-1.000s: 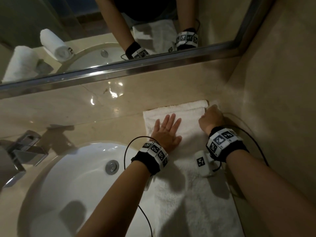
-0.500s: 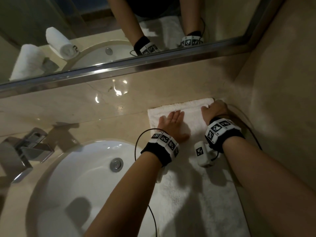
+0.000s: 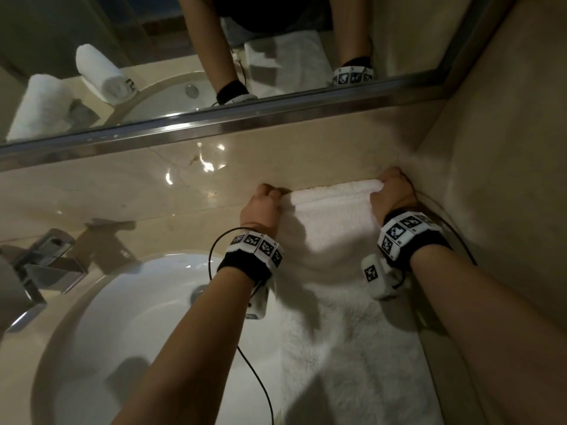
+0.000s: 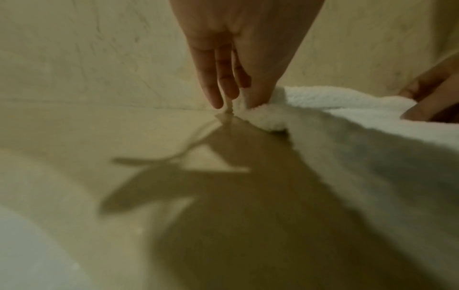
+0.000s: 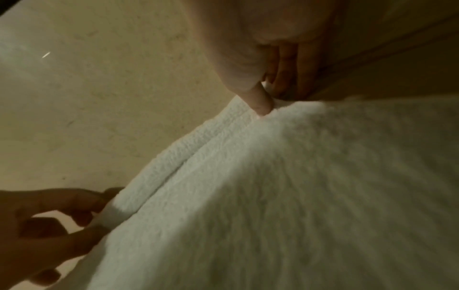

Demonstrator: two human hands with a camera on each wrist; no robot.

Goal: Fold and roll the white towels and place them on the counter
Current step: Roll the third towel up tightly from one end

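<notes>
Both hands, left hand and right hand, pinch the long white terry towel's far edge on the beige stone counter; rolling toward the near end looks next.

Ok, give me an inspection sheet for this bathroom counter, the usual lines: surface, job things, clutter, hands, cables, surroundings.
Surface: beige stone counter, glossy, with light glare.
Job's things: white towel laid flat beside the sink, its far edge turned over into a thin fold; two rolled towels seen only in the mirror.
Clutter: nothing seen.
Hands: left hand pinches the towel's far left corner; right hand has a grip on the far right corner, close to the side wall.
Cables: black cable trailing from the left wristband across the sink; another behind the right wrist.
Surroundings: mirror with metal frame, chrome tap, tiled wall on the right.
</notes>
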